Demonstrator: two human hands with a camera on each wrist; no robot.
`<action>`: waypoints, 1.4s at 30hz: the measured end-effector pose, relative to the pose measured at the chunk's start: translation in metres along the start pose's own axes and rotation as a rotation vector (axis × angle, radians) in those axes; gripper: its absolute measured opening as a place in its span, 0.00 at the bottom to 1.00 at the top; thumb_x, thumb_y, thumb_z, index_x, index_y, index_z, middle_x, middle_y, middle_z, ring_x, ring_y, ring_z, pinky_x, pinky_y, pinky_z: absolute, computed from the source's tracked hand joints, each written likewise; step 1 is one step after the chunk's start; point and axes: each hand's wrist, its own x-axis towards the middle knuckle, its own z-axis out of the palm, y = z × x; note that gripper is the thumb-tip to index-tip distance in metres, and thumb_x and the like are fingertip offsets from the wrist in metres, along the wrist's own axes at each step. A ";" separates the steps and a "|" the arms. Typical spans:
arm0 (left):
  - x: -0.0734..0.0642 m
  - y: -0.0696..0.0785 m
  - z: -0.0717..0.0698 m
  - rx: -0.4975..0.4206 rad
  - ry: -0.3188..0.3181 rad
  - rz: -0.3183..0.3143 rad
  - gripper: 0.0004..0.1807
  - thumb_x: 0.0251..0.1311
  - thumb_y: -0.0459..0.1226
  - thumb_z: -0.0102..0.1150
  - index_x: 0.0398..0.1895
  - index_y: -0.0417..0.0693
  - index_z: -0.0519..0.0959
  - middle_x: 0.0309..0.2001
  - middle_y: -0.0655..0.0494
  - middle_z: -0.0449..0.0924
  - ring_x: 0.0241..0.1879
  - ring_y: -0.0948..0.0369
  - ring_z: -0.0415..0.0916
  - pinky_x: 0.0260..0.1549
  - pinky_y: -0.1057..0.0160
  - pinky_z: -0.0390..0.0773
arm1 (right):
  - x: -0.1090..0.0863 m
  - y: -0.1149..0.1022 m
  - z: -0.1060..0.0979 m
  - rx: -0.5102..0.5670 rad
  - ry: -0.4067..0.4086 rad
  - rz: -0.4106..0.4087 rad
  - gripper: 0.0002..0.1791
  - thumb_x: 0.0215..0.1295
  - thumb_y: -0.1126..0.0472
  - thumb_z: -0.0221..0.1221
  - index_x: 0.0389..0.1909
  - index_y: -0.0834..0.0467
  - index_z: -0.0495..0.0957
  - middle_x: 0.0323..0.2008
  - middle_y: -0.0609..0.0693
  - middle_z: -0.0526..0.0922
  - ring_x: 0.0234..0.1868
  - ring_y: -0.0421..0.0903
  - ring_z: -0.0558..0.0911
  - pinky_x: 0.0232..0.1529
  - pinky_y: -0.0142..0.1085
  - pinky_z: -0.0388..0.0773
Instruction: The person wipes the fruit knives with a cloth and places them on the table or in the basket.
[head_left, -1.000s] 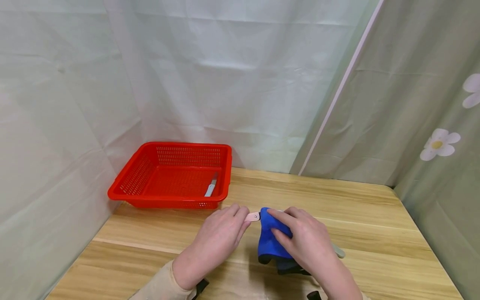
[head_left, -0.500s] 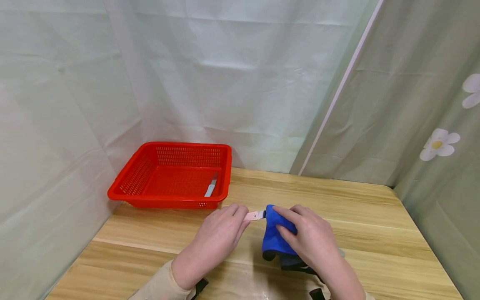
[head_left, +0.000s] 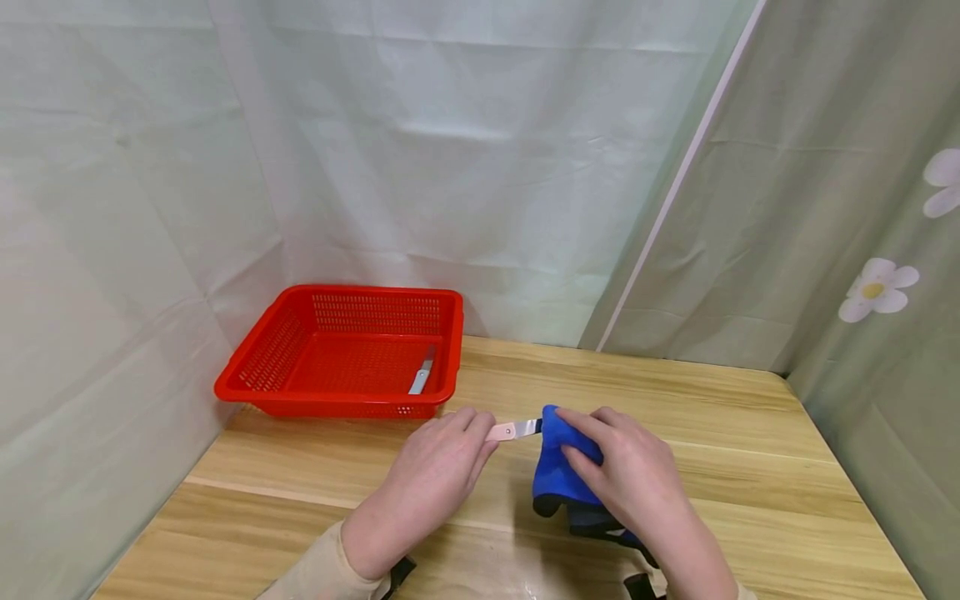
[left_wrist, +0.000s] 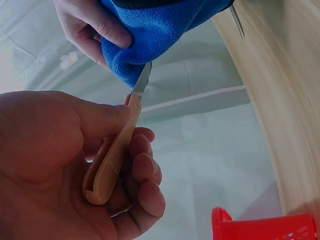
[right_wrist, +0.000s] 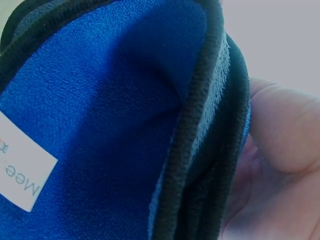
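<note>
My left hand [head_left: 446, 458] grips a folding fruit knife [head_left: 501, 432] by its pink handle, blade pointing right. The left wrist view shows the fingers curled around the slotted handle, thumb along its side. My right hand [head_left: 630, 467] pinches a blue cloth [head_left: 558, 471] with dark edging, folded around the outer part of the blade. Bare metal [left_wrist: 141, 82] shows between handle and cloth, and the tip is hidden. In the right wrist view, loose folds of the cloth [right_wrist: 110, 100] hang down, with a white label [right_wrist: 25, 165] on them.
A red plastic basket [head_left: 337, 408] stands at the back left of the wooden table [head_left: 720, 433]. Inside lies a knife with a pale handle [head_left: 420, 380]. A thin metal blade-like piece [left_wrist: 237, 22] shows beyond the cloth in the left wrist view. Curtains [head_left: 480, 167] hang behind.
My right hand and the cloth have slid right along the blade, baring more metal near the handle. The left hand stays in place. A grey handle end beyond the right wrist is now hidden.
</note>
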 end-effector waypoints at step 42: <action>-0.001 -0.003 -0.002 -0.012 0.031 0.009 0.10 0.76 0.42 0.70 0.41 0.50 0.78 0.32 0.61 0.70 0.28 0.63 0.66 0.27 0.65 0.69 | 0.000 0.013 -0.008 -0.016 -0.021 0.055 0.27 0.67 0.55 0.78 0.67 0.46 0.87 0.40 0.47 0.85 0.33 0.41 0.78 0.32 0.40 0.78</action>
